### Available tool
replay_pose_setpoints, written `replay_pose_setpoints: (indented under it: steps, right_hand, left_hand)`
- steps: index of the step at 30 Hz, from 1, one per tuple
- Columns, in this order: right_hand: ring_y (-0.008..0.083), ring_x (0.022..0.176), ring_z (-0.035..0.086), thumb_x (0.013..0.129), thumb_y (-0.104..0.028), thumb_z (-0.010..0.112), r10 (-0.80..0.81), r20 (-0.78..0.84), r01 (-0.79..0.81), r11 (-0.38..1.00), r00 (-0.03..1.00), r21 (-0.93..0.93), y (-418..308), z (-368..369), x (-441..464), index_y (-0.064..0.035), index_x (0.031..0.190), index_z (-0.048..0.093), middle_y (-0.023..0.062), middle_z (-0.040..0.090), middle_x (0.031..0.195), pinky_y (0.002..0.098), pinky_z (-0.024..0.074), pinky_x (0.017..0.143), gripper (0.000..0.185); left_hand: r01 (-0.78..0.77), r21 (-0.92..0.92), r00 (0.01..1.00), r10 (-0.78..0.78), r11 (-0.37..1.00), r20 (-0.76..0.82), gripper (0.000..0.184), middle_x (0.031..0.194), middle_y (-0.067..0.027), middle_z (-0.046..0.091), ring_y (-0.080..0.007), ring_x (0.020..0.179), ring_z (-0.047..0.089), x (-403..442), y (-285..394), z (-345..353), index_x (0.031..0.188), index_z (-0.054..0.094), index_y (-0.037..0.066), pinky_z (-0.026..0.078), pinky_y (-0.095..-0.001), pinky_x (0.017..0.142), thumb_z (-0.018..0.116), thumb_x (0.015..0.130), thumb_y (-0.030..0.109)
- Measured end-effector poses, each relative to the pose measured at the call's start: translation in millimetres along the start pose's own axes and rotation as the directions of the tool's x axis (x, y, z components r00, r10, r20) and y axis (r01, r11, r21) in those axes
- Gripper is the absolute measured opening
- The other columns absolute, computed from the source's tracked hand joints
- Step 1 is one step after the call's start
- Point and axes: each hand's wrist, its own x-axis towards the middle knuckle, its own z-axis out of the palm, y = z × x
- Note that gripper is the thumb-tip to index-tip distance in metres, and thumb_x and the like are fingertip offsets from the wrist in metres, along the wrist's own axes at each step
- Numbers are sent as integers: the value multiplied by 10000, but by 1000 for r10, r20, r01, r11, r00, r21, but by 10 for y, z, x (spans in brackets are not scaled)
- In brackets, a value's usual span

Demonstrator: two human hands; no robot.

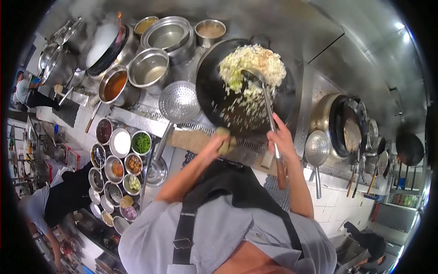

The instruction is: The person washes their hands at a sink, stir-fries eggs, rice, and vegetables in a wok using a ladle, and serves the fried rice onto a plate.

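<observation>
A large black wok (207, 86) stands in front of me, with a heap of pale rice-like food and green pieces (251, 61) at its far side. Loose bits lie or fly lower in the wok. My right hand (282, 139) is closed around the long metal handle of a ladle (269, 102), whose bowl touches the heap. At the wok's near left edge, my left hand (219, 144) grips a yellowish-green cloth (226, 142); both are slightly blurred. A perforated skimmer (179, 101) rests just left of the wok.
Steel pots (149, 68) stand at the back left, beside a steaming wok (102, 45). Several ingredient bowls (121, 142) fill the left side. Another skimmer (317, 148) and a wok station (331, 118) are at right. Co-workers (41, 201) show at far left and lower right.
</observation>
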Motion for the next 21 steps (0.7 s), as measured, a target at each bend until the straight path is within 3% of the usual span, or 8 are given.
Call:
replay_pose_setpoints:
  steps: [2, 5, 6, 7, 9, 13, 16, 21]
  right_hand:
    - [274, 579, 689, 886, -111, 584, -138, 245, -39, 799, 960, 601, -46, -307, 8, -56, 1477, 394, 232, 643, 956, 385, 574, 510, 623]
    - [311, 867, 706, 899, -147, 615, -275, 280, 84, 836, 920, 543, -531, -303, 85, -51, 1392, 494, 272, 632, 1090, 438, 578, 799, 516]
    - [308, 928, 700, 914, -171, 619, -309, 273, 161, 876, 911, 455, -704, -309, 127, -51, 1369, 523, 274, 630, 1119, 436, 563, 860, 480]
    - [304, 973, 684, 925, -192, 624, -309, 216, 308, 951, 926, 37, -811, -387, 170, -41, 1303, 558, 272, 624, 1149, 430, 537, 901, 412]
    - [295, 1064, 652, 946, -232, 634, -426, 113, 362, 565, 897, -741, -1062, -516, 346, -21, 1170, 630, 270, 613, 1209, 417, 487, 981, 309]
    - [177, 686, 633, 955, -208, 658, -576, -173, 595, 799, 799, 84, -1385, -470, 1175, 22, 894, 604, 100, 634, 773, 326, 531, 710, 244]
    - [135, 460, 511, 962, -215, 658, -684, -318, 725, 688, 657, 17, -2291, -489, 858, 33, 930, 601, 22, 520, 588, 301, 466, 488, 256]
    - [90, 500, 519, 976, -285, 631, -659, -521, 746, 663, 543, -62, -2599, -62, 760, -7, 892, 615, 0, 504, 553, 302, 456, 513, 291]
  left_hand:
    - [-102, -77, 988, 92, 992, -124, 236, 1023, -140, 647, -251, 772, 664, 36, 80, 209, 1124, 533, 57, 573, -386, 582, 547, 889, 31]
    - [38, 48, 991, -31, 998, -133, 173, 998, -164, 650, -268, 755, 666, 401, 360, 291, 1068, 556, 11, 585, -359, 612, 537, 910, 79]
    - [49, -23, 982, -52, 999, -184, 186, 962, -170, 644, -289, 721, 661, 418, 430, 435, 1066, 541, -15, 587, -375, 605, 537, 917, 98]
    - [63, -99, 976, -82, 993, -202, 202, 961, -170, 641, -295, 721, 660, 235, 489, 582, 1087, 530, -13, 589, -388, 610, 533, 914, 93]
    - [70, -137, 981, -93, 988, -170, 232, 969, -173, 636, -306, 729, 660, 333, 730, 601, 1126, 514, 2, 592, -408, 617, 528, 908, 82]
    - [63, -108, 997, -68, 992, -48, 284, 989, -176, 632, -315, 774, 665, 498, 4, -220, 1169, 505, 33, 593, -426, 624, 536, 887, 49]
    - [28, -12, 976, -29, 1000, -216, 308, 969, -171, 635, -299, 812, 666, -221, -252, -327, 1172, 515, 29, 595, -423, 628, 564, 868, 29]
    - [13, -73, 992, -22, 997, -127, 276, 943, -167, 646, -305, 739, 675, -66, 302, 243, 1137, 507, -19, 613, -439, 634, 566, 874, 33]
